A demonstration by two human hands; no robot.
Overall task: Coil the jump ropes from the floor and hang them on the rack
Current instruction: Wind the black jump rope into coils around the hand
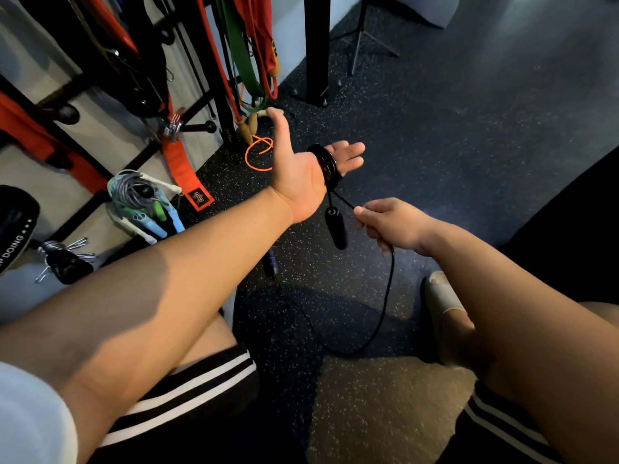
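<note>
A black jump rope [388, 289] is wound in several turns around the fingers of my left hand [301, 172], which is stretched out flat, palm up, thumb raised. One black handle [336, 229] dangles below that hand. My right hand [392, 226] pinches the rope's free length just right of the handle. From there the rope drops in a loop to the dark floor, and its other handle [272, 262] lies on the floor by my left forearm. The black rack [201, 102] stands at the upper left.
Red, green and black bands and straps hang on the rack. A coiled pale rope with blue and green handles [144, 202] hangs low on it. An orange rope [258, 155] lies on the floor by wooden handles. A black post [316, 48] stands behind. My sandalled foot [442, 296] is at right.
</note>
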